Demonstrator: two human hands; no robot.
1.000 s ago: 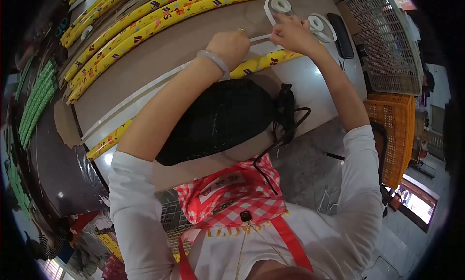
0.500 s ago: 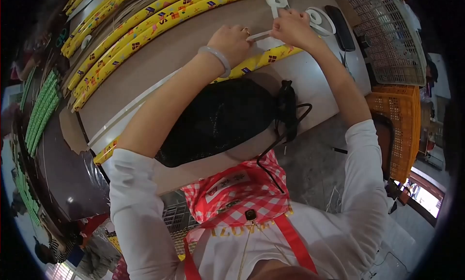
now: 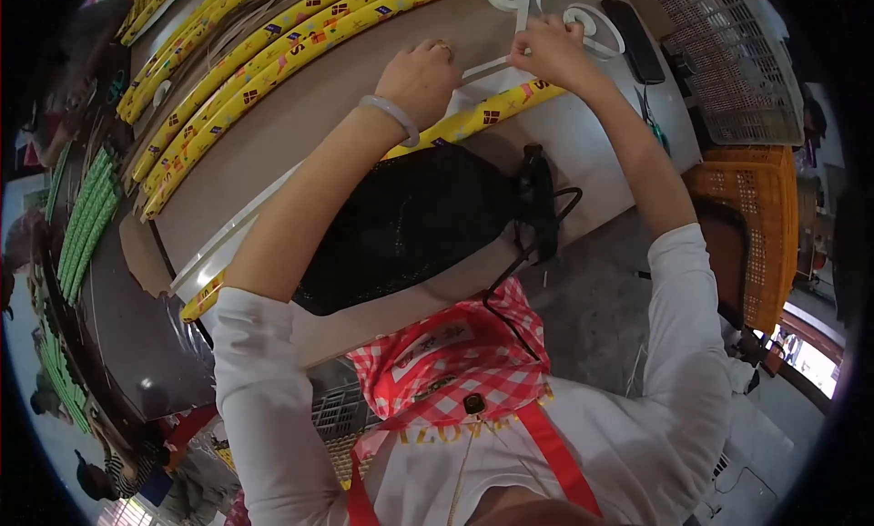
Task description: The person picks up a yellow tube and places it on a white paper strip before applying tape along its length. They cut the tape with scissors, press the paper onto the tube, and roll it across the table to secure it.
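Observation:
A narrow white strip (image 3: 484, 69) stretches between my two hands above the table. My left hand (image 3: 419, 80), with a bangle at its wrist, has its fingers closed on the strip's left part. My right hand (image 3: 553, 52) pinches the strip farther right. Just below my hands lies a yellow printed tube (image 3: 487, 116), partly hidden by my left forearm. Loops of white tape (image 3: 592, 27) lie beside and beyond my right hand. Nearer to me, a black drawstring bag (image 3: 410, 225) rests on the table.
Several yellow printed tubes (image 3: 273, 63) lie across the table's far left. A black case (image 3: 635, 41) and scissors (image 3: 654, 130) are at the right. An orange crate (image 3: 769, 234) and a grey basket (image 3: 742, 71) stand beyond. Green tubes (image 3: 89, 225) lie far left.
My left hand has shifted a little left, away from my right hand, and more of the strip shows between them. My right hand stays nearly in place.

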